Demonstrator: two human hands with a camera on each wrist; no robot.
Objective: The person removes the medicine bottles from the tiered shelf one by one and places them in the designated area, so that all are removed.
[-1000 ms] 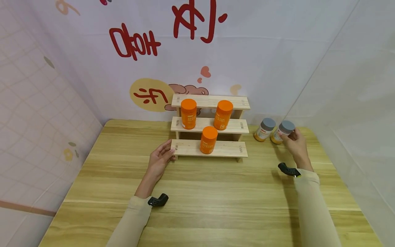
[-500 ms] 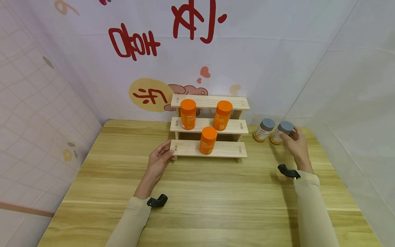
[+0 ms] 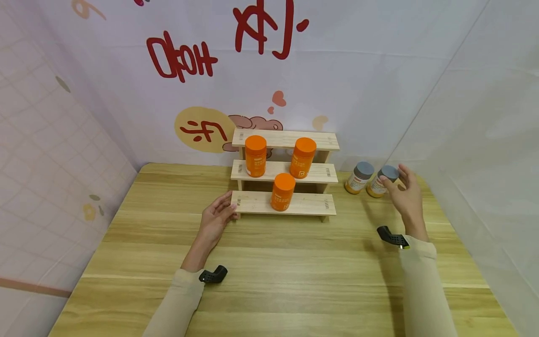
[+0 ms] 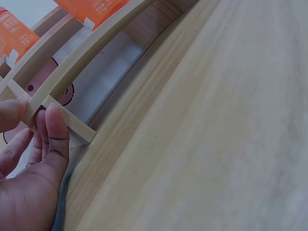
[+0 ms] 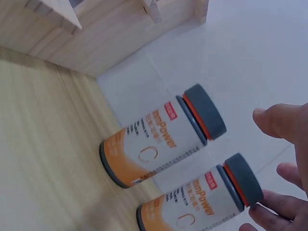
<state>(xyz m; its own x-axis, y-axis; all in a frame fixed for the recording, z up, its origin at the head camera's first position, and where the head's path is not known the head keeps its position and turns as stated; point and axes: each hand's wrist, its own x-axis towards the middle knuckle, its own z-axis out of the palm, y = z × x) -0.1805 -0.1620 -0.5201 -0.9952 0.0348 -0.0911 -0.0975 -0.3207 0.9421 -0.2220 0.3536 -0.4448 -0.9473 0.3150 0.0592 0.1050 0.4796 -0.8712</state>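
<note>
- The outer grey-lidded jar (image 5: pixel 199 199) stands upright on the tabletop (image 3: pixel 294 262), just beside the inner grey-lidded jar (image 5: pixel 156 144).
- Your right hand (image 3: pixel 408 199) has thumb and fingers spread wide about the outer lid.
- Your left hand (image 3: pixel 216 221) pinches the wooden rack's (image 3: pixel 311 202) lowest step.
- Three orange jars (image 3: pixel 282 195) look settled on the rack; the grey pair isn't on it.
- Keep off the right-hand curtain (image 3: pixel 488 154) near the table edge; there's room toward you.

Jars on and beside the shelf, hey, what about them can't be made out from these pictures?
Head view: the small print on the orange jars, too small to read.
Left wrist view: the upper part of the front orange jar, cut off by the top edge.
Right wrist view: part of the gray-lidded jar nearer the right hand, cut off by the bottom edge.
</note>
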